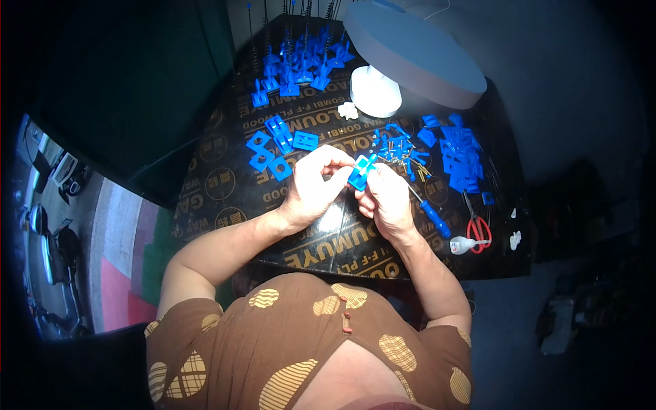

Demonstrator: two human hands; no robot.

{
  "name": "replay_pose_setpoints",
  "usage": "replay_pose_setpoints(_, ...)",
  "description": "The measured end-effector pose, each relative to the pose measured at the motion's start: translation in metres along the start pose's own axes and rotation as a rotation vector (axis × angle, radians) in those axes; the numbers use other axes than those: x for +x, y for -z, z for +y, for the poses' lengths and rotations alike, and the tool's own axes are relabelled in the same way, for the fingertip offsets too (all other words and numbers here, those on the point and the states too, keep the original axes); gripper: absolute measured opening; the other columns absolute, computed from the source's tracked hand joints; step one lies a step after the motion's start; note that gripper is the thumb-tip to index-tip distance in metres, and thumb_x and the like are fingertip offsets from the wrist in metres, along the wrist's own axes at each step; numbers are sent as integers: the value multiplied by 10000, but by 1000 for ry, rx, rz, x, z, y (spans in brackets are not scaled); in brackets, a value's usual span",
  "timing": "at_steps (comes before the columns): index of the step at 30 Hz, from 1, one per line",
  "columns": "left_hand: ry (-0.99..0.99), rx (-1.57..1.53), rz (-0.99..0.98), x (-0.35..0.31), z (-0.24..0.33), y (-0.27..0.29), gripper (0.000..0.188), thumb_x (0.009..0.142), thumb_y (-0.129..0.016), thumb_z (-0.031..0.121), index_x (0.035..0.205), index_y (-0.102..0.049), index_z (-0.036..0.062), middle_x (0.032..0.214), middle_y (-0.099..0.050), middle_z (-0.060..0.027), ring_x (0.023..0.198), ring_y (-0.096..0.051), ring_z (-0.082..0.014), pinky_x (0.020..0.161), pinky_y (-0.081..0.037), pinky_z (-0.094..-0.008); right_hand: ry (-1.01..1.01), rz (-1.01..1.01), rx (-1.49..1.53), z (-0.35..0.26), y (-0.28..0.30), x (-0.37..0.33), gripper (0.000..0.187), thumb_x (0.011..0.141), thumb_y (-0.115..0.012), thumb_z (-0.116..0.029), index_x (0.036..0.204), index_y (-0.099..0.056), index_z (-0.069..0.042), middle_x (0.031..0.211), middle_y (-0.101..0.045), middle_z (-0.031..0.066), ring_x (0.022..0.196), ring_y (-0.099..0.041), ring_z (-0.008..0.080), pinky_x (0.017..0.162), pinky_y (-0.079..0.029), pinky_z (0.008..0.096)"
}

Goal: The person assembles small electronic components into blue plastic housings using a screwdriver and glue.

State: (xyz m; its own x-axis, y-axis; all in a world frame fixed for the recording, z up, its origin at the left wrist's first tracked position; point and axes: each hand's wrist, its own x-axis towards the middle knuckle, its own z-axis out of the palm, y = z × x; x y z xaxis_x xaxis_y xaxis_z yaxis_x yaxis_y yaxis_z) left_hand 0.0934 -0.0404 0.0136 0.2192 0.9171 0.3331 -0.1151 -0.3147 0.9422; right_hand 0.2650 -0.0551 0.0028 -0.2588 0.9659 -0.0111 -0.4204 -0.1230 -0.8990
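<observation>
Both hands meet over the near middle of the dark table, holding one small blue plastic part [360, 175] between them. My left hand [316, 183] pinches it from the left with thumb and forefinger. My right hand [387, 198] grips it from the right, fingers curled beneath. The part has a squarish base with a raised piece on top; fingertips cover some of it. Just beyond the left hand lie several loose blue square pieces [279, 167]. Beyond the right hand is a pile of small blue parts and brassy pins [400, 147]. A blue-handled screwdriver [434, 219] lies beside the right wrist.
Blue assemblies with upright springs [294, 72] crowd the far left of the printed tabletop [328, 246]. A round grey lamp-like head on a white base [376, 92] overhangs the far side. To the right are blue pieces [459, 154], red-handled scissors [480, 232] and a small white bottle [461, 245].
</observation>
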Motion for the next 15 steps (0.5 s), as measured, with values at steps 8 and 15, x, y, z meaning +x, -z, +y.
replay_pose_setpoints(8, -15, 51, -5, -1, -1, -2, 140, 898, -563, -33, 1037, -581, -34, 960, -610, -73, 832, -618, -114, 766, -515, -243, 8, 18, -2, 0, 0, 1, 257, 963, -562, -272, 965, -514, -20, 794, -600, 77, 523, -423, 48, 457, -363, 190)
replay_pose_setpoints(15, -33, 28, 47, -3, -7, -6, 153, 853, -616, -20, 1003, -607, 9, 945, -622, -60, 852, -623, -113, 753, -516, -244, 14, 68, 3, 0, -4, 0, 175, 970, -531, -186, 924, -521, -17, 719, -578, 45, 500, -427, 28, 437, -364, 171)
